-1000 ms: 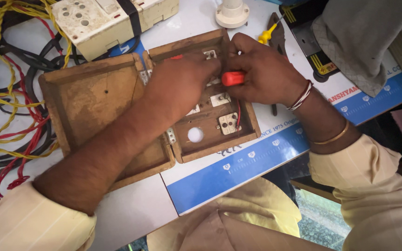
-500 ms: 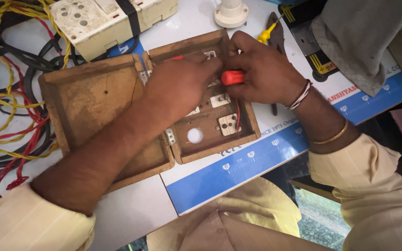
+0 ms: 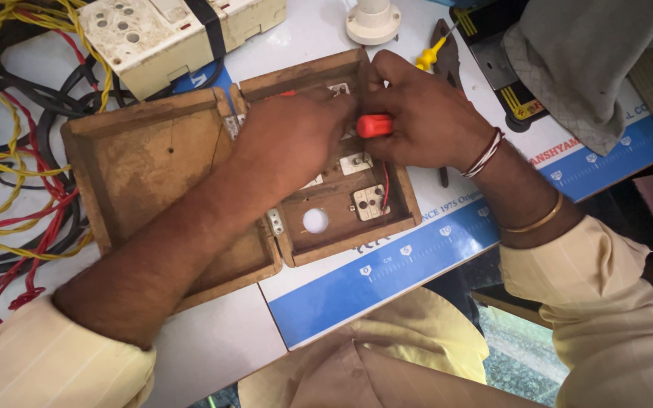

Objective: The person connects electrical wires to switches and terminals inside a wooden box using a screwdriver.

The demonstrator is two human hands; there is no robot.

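Observation:
An open wooden switch box lies on the white table: its empty base to the left, its hinged lid panel to the right, with small white fittings, a red wire and a round hole on it. My left hand rests on the upper part of the lid panel, fingers bent over the fittings. My right hand grips a screwdriver with a red handle, its tip hidden under my left hand's fingers.
A cream switchboard stands at the back, with tangled yellow, red and black wires to the left. A white lamp holder, a yellow-handled screwdriver and pliers lie behind my right hand. Grey cloth covers the right corner.
Both hands stay on the lid panel with only slight shifts. The red handle sits in the same place.

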